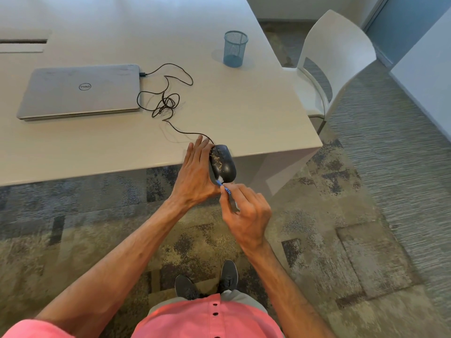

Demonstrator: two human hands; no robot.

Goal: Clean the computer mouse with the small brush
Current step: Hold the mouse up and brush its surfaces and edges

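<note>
while left hand holds mouse nose-away, brush tip touches its rear.

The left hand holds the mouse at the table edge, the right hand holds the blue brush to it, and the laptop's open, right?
Almost. The head view shows the laptop closed, lid down; the rest is as you said.

pale tabletop, closed silver laptop lying flat toward the left side, black cable plugged into the laptop's right edge, tangled mid-table, trailing to the near edge, blue mesh pen cup upright near the right edge, dark cable slot far left
</note>
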